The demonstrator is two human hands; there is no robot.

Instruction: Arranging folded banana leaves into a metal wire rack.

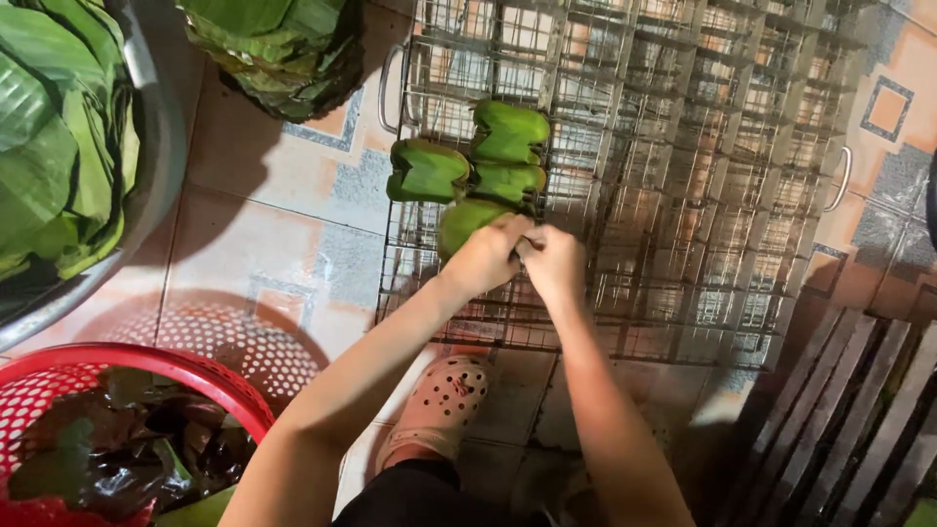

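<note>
Both my hands meet over a green leaf-wrapped parcel point(461, 222) lying on a metal wire rack point(683, 195). My left hand point(485, 256) grips the parcel's near end, and my right hand point(552, 262) touches it beside the left, fingers bent. Three more leaf-wrapped parcels sit on the rack just beyond: one at the left point(427, 171), one at the back point(510, 131), one in the middle point(509, 181). How the right hand's fingers close is partly hidden.
A metal basin point(161, 146) full of green leaves stands at the left. A pile of leaves point(283, 49) lies at the top. A red plastic basket point(185, 371) with dark leaves is at the lower left. My foot in a pink clog point(441, 402) rests on the tiled floor.
</note>
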